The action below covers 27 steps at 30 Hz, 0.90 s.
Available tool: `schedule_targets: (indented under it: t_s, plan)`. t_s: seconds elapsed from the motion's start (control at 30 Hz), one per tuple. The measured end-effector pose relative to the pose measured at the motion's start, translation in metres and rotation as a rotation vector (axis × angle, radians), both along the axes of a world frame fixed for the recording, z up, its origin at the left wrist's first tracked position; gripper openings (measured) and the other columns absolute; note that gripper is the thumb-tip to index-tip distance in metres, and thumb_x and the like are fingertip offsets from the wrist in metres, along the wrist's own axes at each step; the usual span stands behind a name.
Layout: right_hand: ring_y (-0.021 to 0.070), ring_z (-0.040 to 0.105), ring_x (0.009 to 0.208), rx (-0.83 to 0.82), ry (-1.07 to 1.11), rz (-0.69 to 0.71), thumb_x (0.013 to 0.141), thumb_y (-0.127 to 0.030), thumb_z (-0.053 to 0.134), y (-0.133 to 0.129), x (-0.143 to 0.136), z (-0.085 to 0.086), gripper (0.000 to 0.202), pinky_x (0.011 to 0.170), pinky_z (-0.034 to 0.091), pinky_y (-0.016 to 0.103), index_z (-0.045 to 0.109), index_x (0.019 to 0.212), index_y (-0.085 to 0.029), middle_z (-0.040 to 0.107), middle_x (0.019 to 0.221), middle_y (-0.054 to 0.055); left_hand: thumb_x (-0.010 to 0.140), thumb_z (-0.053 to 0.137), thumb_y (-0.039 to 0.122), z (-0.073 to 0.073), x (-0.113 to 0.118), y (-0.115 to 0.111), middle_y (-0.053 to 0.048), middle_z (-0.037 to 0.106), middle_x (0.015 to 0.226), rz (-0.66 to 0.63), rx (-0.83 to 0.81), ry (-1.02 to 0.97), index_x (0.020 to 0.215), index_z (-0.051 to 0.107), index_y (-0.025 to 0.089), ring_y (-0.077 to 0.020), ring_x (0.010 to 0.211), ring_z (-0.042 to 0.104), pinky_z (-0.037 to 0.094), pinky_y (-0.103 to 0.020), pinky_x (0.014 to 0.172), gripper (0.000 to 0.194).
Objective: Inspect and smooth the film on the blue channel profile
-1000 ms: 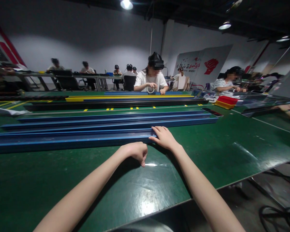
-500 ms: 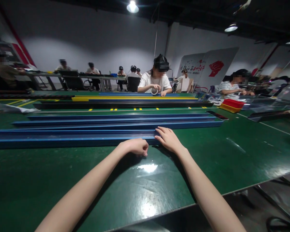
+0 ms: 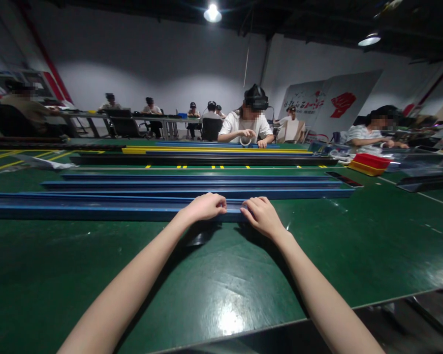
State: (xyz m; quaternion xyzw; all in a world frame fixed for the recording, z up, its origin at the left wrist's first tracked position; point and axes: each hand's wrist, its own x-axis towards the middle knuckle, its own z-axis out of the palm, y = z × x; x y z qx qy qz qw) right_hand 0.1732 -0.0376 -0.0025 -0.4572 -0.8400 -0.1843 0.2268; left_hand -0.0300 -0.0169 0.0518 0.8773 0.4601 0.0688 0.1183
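A long blue channel strip point(image 3: 96, 212) lies across the green table in front of me, running off the left edge of the view. My left hand point(image 3: 205, 206) is over the strip near its right end, fingers curled together; anything pinched in them is too small to make out. At that right end, my right hand point(image 3: 263, 215) has thumb and bent fingers on the strip. A narrow stretch of channel shows between the two hands. Under my left wrist is a shiny patch on the table, and I cannot tell whether it is film or reflection.
Behind lie more blue strips point(image 3: 192, 185), a black strip point(image 3: 206, 160) and a yellow strip point(image 3: 221, 149). A phone point(image 3: 344, 179) and red and yellow trays point(image 3: 369, 164) sit to the right. Across the table a person point(image 3: 248, 125) handles a white roll point(image 3: 245, 141).
My left hand has risen from the near side of the blue channel strip to over it. My right hand stays at the strip's end, fingers more bent. The view has shifted slightly left.
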Motion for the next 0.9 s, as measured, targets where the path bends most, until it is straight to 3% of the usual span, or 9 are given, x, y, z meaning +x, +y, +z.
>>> schedule_targets:
  t_s: [0.27,0.47,0.67,0.9]
  plan:
    - [0.0161,0.049,0.072,0.042,-0.023,-0.078,0.09,-0.027,0.032,0.003,-0.004,-0.004,0.027,0.068,0.028,0.027,0.054,0.079,-0.016,0.058,0.076,0.005,0.081,0.045,0.029,-0.006,0.004,-0.001,-0.003,0.066,0.09,0.083,0.128,0.018,0.087,0.063,0.024,-0.0193,0.082,0.06,0.042,-0.024,0.065,0.02]
    - [0.0161,0.048,0.07,0.071,0.017,-0.192,0.088,-0.024,0.036,0.007,0.005,-0.004,0.023,0.067,0.027,0.027,0.053,0.075,-0.017,0.058,0.073,0.004,0.082,0.046,0.036,-0.005,0.001,0.002,-0.003,0.066,0.088,0.087,0.134,-0.018,0.089,0.063,0.024,-0.0194,0.081,0.059,0.04,-0.024,0.064,0.022]
    - [0.017,0.048,0.075,0.103,0.097,-0.316,0.085,-0.022,0.039,0.012,0.021,-0.005,0.018,0.072,0.027,0.028,0.052,0.074,-0.018,0.06,0.075,0.004,0.077,0.052,0.037,0.007,-0.013,0.009,-0.002,0.065,0.076,0.061,0.001,-0.055,0.083,0.064,0.019,-0.0158,0.073,0.057,0.037,-0.021,0.059,0.022]
    - [0.0194,0.045,0.075,0.156,0.128,-0.472,0.083,-0.02,0.04,0.018,0.033,-0.008,0.017,0.076,0.028,0.031,0.052,0.071,-0.018,0.06,0.073,0.006,0.068,0.055,0.023,0.013,-0.039,0.02,0.002,0.06,0.062,0.022,-0.287,0.034,0.077,0.062,0.016,-0.0123,0.062,0.055,0.038,-0.02,0.057,0.013]
